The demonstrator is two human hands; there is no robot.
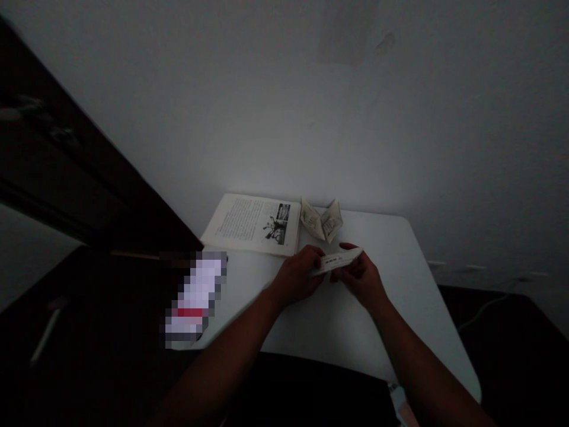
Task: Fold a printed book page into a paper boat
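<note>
Between my two hands is a folded piece of printed paper [340,260], held above the white table [338,323]. My left hand [300,273] is closed on the paper's left end, with the thumb near its edge. At its right end, the fingers of my right hand [362,279] grip the paper from behind and below. Just beyond my hands stands a folded paper shape [320,220] with two upright flaps, also made of printed paper. An open book [251,225] with text and a black-and-white picture lies flat behind my left hand.
A blurred-out phone-like screen [195,299] lies at the table's left edge. The wall [284,118] rises right behind the table. A dark door [80,142] is at the left. A pale cable [482,309] hangs at the right, and a thin white stick-like object [44,335] is at the lower left.
</note>
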